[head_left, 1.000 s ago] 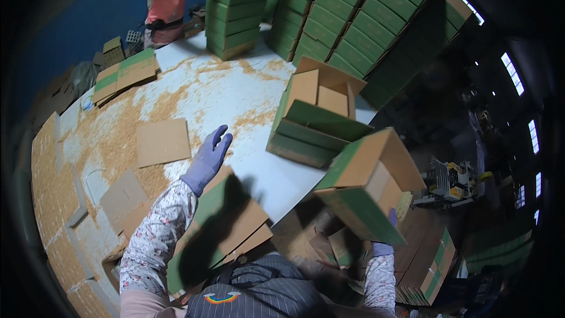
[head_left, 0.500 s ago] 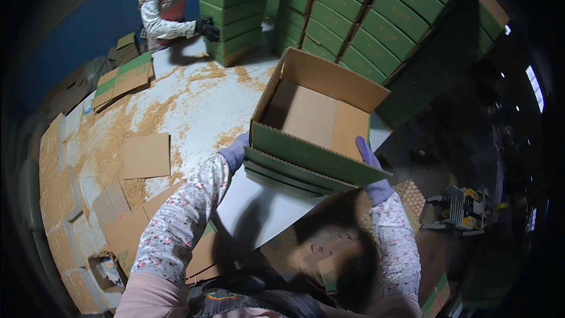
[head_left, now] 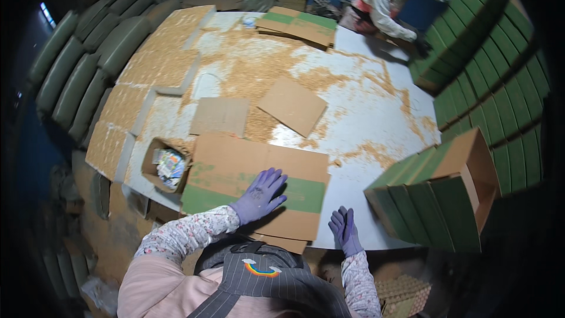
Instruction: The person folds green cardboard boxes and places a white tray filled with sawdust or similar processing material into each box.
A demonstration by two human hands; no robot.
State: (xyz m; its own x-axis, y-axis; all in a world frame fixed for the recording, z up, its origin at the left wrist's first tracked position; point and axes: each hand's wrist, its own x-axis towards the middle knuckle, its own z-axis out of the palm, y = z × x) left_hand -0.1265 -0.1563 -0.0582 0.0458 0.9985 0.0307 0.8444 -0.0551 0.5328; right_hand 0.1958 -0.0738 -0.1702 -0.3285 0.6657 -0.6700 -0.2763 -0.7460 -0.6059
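Observation:
My left hand, in a purple glove, reaches over a flattened cardboard carton with a broad green stripe; its fingers are spread and hold nothing. Whether it touches the cardboard I cannot tell. More cardboard edges show beneath this carton at the table's near edge. Just right of the cardboard is my right hand, also gloved, empty, with fingers stretched out. Farther right stands a stack of green boxes, with an open, brown-lined box on top.
Wood shavings lie over the white table. Two loose cardboard sheets and a small box of colourful packets rest there. A co-worker touches tall green box stacks at the far right. Filled sacks are piled left.
Both hands have let go of the open green box, which now stands on the stack at the right. My view has swung left, and my left hand is over the flattened carton.

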